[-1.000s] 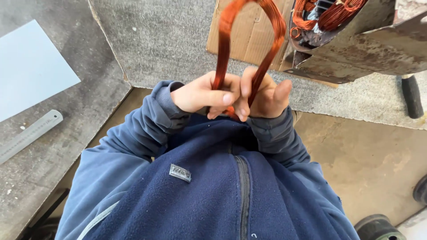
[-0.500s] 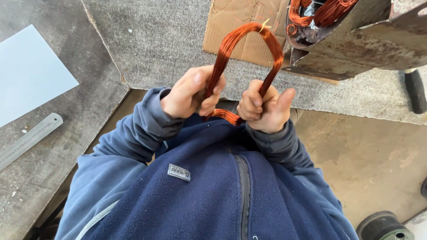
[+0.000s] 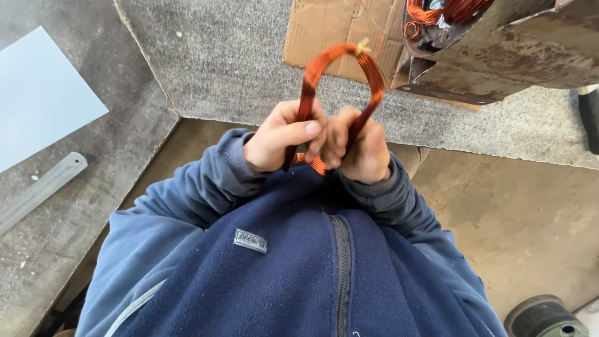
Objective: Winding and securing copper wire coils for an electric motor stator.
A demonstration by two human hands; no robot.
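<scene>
Both fists, left hand (image 3: 282,138) and right hand (image 3: 359,146), are clamped on the copper wire coil (image 3: 342,59), pinching its sides together so the loop arches above the grip.

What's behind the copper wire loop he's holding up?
Behind the copper wire loop lie a cardboard sheet and grey carpet. The loop's lower part is hidden inside the left hand and right hand.

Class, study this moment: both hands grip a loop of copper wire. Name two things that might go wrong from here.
1. The copper wire coil is bent tightly between the left hand and right hand; strands might kink or splay.
2. Only one small tie shows at the top; it may slip, loosening the bundle.
</scene>
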